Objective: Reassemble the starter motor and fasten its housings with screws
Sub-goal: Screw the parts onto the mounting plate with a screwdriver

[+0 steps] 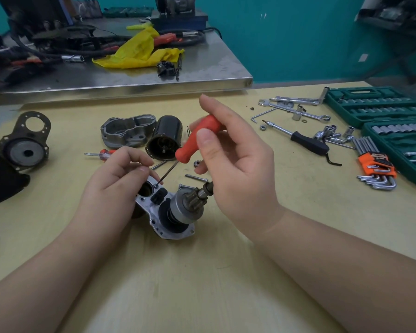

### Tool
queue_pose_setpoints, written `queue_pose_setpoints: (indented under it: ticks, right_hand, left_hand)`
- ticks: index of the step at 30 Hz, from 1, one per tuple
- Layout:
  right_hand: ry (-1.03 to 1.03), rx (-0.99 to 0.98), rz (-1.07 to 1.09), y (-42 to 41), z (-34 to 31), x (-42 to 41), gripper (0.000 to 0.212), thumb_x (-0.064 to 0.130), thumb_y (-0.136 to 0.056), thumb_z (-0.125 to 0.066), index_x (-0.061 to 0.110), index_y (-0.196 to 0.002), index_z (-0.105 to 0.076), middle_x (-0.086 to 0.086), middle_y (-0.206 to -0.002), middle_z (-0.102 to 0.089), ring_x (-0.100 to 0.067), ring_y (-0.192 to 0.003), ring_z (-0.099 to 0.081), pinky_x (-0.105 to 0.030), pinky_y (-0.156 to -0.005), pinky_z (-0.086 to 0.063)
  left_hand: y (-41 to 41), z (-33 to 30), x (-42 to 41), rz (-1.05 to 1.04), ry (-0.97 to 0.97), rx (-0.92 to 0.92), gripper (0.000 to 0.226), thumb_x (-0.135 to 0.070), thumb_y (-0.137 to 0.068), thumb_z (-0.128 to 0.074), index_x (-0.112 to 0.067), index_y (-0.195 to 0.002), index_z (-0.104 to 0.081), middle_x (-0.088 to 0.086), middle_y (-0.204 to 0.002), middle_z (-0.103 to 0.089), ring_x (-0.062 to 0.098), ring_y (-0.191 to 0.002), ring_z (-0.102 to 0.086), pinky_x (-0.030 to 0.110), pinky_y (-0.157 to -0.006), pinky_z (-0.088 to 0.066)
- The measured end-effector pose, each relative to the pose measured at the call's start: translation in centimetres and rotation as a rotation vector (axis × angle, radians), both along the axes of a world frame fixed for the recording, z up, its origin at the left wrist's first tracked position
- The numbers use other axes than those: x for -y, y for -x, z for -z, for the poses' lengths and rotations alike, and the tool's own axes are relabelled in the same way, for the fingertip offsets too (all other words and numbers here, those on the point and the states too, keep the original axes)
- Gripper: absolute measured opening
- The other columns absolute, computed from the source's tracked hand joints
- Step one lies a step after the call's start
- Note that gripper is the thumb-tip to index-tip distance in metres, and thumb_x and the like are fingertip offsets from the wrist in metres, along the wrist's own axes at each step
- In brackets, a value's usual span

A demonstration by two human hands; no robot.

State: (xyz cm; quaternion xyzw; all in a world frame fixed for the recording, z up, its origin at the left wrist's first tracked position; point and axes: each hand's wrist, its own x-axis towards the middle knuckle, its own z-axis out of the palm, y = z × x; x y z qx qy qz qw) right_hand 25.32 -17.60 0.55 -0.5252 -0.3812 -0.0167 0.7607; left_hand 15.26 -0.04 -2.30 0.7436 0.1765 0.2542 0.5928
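At mid-bench the housing (165, 212) sits under both hands. Right hand (228, 164) grips a red screwdriver (197, 140), tip on a screw (156, 186); left hand (120, 179) pinches beside that screw, fingers curled on the housing edge.

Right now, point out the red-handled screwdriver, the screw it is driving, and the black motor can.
red-handled screwdriver (197, 140), head view, middle of the red handle.
screw (156, 185), head view, on its head.
black motor can (167, 132), head view, its side wall.
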Motion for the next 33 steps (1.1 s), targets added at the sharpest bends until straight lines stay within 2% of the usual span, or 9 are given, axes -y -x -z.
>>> queue_pose_setpoints:
  ticks: [4,8,14,18,20,23,25,29,33]
  right_hand:
    - [-0.017,0.037,0.015,0.06,-0.19,-0.21,0.029,0.008,-0.105,-0.064,0.019,-0.132,-0.065,-0.011,-0.103,-0.062,-0.025,-0.084,-0.077,-0.025,-0.063,-0.057]
    - [0.007,0.037,0.012,0.00,0.11,0.02,0.039,0.006,-0.110,-0.051,0.017,-0.146,-0.057,-0.011,-0.121,-0.065,-0.028,-0.093,-0.075,-0.039,-0.063,-0.061]
    - [-0.002,-0.003,0.043,0.02,-0.12,-0.24,0.027,0.009,-0.102,-0.069,0.018,-0.128,-0.068,-0.010,-0.102,-0.061,-0.029,-0.084,-0.078,-0.030,-0.059,-0.056]
    - [0.007,0.009,0.006,-0.02,0.27,0.00,0.039,0.007,-0.109,-0.053,0.016,-0.147,-0.058,-0.009,-0.122,-0.066,-0.028,-0.096,-0.074,-0.035,-0.066,-0.061]
    - [0.013,-0.003,0.018,0.04,0.22,-0.07,0.041,0.006,-0.109,-0.053,0.018,-0.148,-0.057,-0.009,-0.119,-0.067,-0.028,-0.094,-0.075,-0.035,-0.065,-0.061]
    - [-0.011,-0.012,0.024,0.16,-0.17,-0.30,0.035,0.008,-0.104,-0.065,0.022,-0.136,-0.062,-0.009,-0.104,-0.064,-0.027,-0.084,-0.078,-0.026,-0.062,-0.056]
    - [-0.011,-0.006,0.017,0.15,-0.12,-0.30,0.031,0.010,-0.104,-0.065,0.020,-0.133,-0.065,-0.011,-0.105,-0.064,-0.027,-0.084,-0.077,-0.027,-0.061,-0.056]
    - [0.014,-0.025,0.022,0.09,0.19,-0.08,0.038,0.008,-0.109,-0.053,0.018,-0.145,-0.059,-0.007,-0.122,-0.068,-0.023,-0.094,-0.075,-0.037,-0.064,-0.062]
    - [0.010,-0.029,0.047,0.11,-0.15,-0.16,0.036,0.008,-0.104,-0.065,0.020,-0.137,-0.064,0.004,-0.104,-0.066,-0.021,-0.086,-0.077,-0.028,-0.063,-0.059]
  left_hand:
    - [-0.07,-0.04,-0.03,0.012,0.012,-0.008,0.014,-0.021,-0.095,-0.055,-0.027,-0.100,-0.067,0.007,-0.089,-0.077,0.021,-0.068,-0.070,0.029,-0.051,-0.054]
    - [-0.07,-0.04,-0.26,0.011,0.003,-0.015,0.014,-0.023,-0.094,-0.056,-0.029,-0.099,-0.068,0.006,-0.089,-0.078,0.024,-0.070,-0.072,0.032,-0.053,-0.056]
    - [-0.16,0.08,-0.32,0.025,0.004,-0.009,0.014,-0.023,-0.094,-0.056,-0.028,-0.099,-0.067,0.007,-0.088,-0.078,0.021,-0.069,-0.072,0.025,-0.052,-0.055]
    - [-0.13,0.12,-0.47,0.017,0.003,-0.016,0.014,-0.024,-0.094,-0.056,-0.028,-0.100,-0.068,0.007,-0.089,-0.078,0.022,-0.071,-0.072,0.028,-0.053,-0.056]
    - [-0.13,0.15,-0.47,0.013,-0.012,-0.019,0.013,-0.025,-0.094,-0.056,-0.029,-0.100,-0.067,0.007,-0.090,-0.078,0.023,-0.073,-0.073,0.032,-0.057,-0.057]
    - [-0.16,0.15,-0.37,0.013,-0.016,-0.013,0.014,-0.024,-0.094,-0.056,-0.029,-0.100,-0.067,0.007,-0.091,-0.078,0.025,-0.074,-0.072,0.039,-0.061,-0.054]
    - [-0.17,0.09,-0.28,0.011,-0.013,-0.012,0.014,-0.024,-0.093,-0.056,-0.029,-0.099,-0.067,0.007,-0.090,-0.078,0.024,-0.073,-0.072,0.038,-0.059,-0.053]
    - [-0.19,-0.05,-0.12,-0.001,0.000,-0.013,0.014,-0.026,-0.091,-0.057,-0.031,-0.097,-0.068,0.005,-0.089,-0.078,0.023,-0.071,-0.071,0.029,-0.052,-0.054]
    - [-0.22,0.03,-0.23,0.001,0.005,-0.014,0.013,-0.026,-0.091,-0.057,-0.030,-0.097,-0.068,0.006,-0.089,-0.078,0.024,-0.071,-0.071,0.036,-0.056,-0.053]
